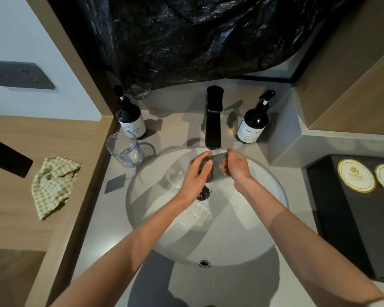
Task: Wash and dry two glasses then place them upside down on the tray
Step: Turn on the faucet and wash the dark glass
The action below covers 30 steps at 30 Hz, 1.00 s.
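Under the faucet (213, 120), the left hand (194, 175) and right hand (238, 168) curl around 1 glass (216, 171), gripping it sideways, apparently for rinsing. The 2nd glass (125, 150) waits upright left of the faucet; the tray (350, 229) lies right of it.

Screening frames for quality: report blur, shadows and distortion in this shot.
Head view: the wide-angle lens bows the counter edges; the glass held under the faucet by the left hand and right hand is motion-blurred; the forearms cast hard shadows across the sink; the second glass and checked cloth are sharp.
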Tool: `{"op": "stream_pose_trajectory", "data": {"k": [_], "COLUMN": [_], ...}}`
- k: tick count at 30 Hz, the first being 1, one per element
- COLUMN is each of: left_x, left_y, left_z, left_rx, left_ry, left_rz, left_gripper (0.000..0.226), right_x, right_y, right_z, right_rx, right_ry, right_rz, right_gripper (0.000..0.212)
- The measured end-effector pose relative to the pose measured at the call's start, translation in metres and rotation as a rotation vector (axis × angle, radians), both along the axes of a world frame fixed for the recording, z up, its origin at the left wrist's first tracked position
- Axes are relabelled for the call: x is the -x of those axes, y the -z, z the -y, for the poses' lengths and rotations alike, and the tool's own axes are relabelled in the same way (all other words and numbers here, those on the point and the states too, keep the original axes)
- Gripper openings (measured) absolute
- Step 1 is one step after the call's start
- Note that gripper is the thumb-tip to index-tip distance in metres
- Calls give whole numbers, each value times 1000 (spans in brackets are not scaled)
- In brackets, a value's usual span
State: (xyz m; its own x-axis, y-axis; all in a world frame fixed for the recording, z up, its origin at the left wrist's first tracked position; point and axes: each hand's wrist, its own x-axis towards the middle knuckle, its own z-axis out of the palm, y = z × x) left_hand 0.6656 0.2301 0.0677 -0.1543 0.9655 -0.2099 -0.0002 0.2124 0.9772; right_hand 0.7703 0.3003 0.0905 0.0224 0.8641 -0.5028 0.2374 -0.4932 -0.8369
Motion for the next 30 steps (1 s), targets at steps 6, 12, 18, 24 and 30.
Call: {"op": "stream_pose_trajectory", "data": {"k": [6, 12, 18, 24, 30], "left_x": [7, 4, -6, -24, -2], "left_y": [0, 0, -13, -5, 12], "left_z": [-17, -32, -51, -40, -19], "left_rx": [148, 288, 456, 357, 197], "left_ry": [-69, -100, -119, -132, 95], "left_rz": [199, 397, 383, 369, 199], "left_gripper": [32, 32, 49, 49, 43], "right_x": [-6, -23, -44, -36, -24], "right_y": [-2, 6, -3, -2, -3], "right_z": [10, 17, 14, 11, 9], "right_rx": [-16, -65, -53, -38, 29], "right_ry": [-320, -328, -286, -135, -118], "right_rz": [-152, -225, -288, -291, -214], "right_gripper": [30, 30, 32, 34, 34]}}
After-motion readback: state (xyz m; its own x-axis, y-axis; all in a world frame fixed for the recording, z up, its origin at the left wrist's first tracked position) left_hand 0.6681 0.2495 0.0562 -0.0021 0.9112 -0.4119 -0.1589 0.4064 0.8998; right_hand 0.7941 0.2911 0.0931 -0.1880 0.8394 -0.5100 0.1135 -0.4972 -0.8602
